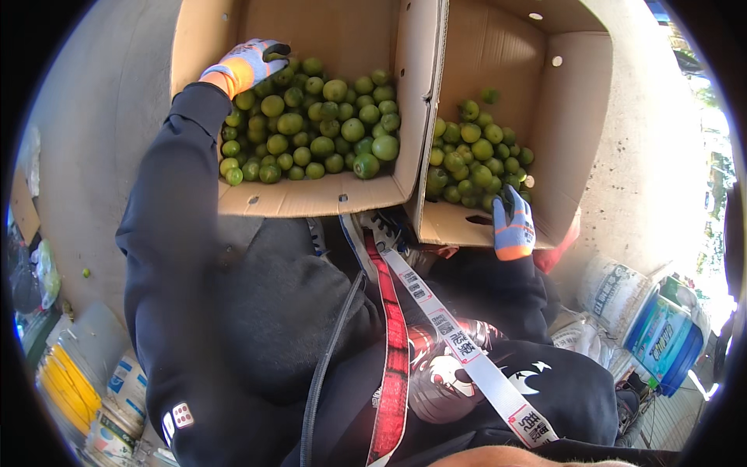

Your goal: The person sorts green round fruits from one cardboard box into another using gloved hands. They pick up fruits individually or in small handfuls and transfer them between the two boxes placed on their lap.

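Many round green fruits [324, 111] lie in the left cardboard box [280, 198]. At that box's upper left my left hand [257, 61], in a blue-grey and orange work glove, reaches over the fruits with its fingers curved; whether a fruit is in it is hidden. The right cardboard box [560, 117] bears a smaller heap of green fruits [478, 149], with one fruit [490, 96] above the heap, slightly blurred. My right hand [513, 225], gloved alike, is over the near wall of the right box, fingers pointing at the heap's lower edge. Its fingertips touch or nearly touch the fruits.
Both boxes stand side by side on a concrete floor [618, 146]. Buckets [615, 292] and a blue container [665, 338] are at the lower right. Yellow material [67, 388] and white tubs [127, 385] stand lower left. A small green fruit [86, 272] lies on the floor at left.
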A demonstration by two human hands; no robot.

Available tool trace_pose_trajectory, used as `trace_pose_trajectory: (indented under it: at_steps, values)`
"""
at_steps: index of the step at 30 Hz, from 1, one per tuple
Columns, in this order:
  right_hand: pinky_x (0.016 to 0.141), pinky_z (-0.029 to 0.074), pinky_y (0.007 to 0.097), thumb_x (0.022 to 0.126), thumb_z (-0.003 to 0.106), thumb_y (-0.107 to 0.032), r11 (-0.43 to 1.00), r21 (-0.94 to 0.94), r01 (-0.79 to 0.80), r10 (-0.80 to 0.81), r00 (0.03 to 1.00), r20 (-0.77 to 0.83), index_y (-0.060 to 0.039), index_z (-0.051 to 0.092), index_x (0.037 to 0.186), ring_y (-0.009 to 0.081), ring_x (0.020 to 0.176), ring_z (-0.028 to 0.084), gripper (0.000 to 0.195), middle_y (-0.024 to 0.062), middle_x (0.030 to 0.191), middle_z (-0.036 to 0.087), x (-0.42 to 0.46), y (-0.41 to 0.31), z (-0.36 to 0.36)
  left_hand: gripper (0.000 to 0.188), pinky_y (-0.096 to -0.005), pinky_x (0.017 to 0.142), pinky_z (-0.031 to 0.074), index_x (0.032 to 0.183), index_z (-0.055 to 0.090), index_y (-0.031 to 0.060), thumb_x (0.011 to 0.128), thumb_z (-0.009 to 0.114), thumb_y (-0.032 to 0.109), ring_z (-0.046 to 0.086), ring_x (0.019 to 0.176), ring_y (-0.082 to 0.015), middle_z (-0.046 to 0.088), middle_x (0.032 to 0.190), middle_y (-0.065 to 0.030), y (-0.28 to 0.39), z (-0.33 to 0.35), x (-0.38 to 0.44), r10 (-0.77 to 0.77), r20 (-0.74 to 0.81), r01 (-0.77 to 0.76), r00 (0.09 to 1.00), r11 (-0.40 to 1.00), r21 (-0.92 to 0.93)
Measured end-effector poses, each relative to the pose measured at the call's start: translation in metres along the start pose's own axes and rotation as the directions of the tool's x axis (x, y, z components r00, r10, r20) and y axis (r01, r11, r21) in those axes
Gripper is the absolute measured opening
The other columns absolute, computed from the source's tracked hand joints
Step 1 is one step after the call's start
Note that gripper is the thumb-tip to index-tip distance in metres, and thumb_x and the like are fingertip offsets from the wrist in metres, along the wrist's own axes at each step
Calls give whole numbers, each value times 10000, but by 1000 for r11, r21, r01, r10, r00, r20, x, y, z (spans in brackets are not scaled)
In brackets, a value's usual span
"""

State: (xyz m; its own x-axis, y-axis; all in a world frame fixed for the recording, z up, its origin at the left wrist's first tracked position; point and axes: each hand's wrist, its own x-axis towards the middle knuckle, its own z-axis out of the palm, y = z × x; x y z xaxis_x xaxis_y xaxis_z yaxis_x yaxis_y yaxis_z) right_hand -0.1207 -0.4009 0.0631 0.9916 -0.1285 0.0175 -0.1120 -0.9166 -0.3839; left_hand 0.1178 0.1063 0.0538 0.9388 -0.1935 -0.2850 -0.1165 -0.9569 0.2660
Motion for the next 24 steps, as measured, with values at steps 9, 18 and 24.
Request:
trace_pose_trajectory:
  at_steps: [9,18,24]
  values:
    - [961,499,411,907,695,-246,991,126,50,-107,863,495,-64,573,1335,360,1155,606,480,196,1285,601,7,-54,-33,551,-432,1178,305,1451,484,283,978,467,565,357,1404,-342,461,1494,-105,-25,15,-21,-35,172,-41,984,906,421]
    - [1005,449,483,852,745,-330,834,427,349,-452,876,167,-77,531,1374,443,1188,548,618,263,1347,529,6,-148,-2,664,-433,1138,354,1391,563,173,951,430,653,428,1362,-341,572,1389,-134,8,-32,-36,-155,173,61,973,888,455]
    - [1007,445,494,885,698,-384,863,452,227,-404,847,345,-84,523,1372,421,1200,550,598,237,1369,520,6,-131,13,491,-388,1036,435,1329,610,125,1012,461,469,584,1193,-311,634,1278,-147,20,-30,-38,-240,407,129,881,950,283]
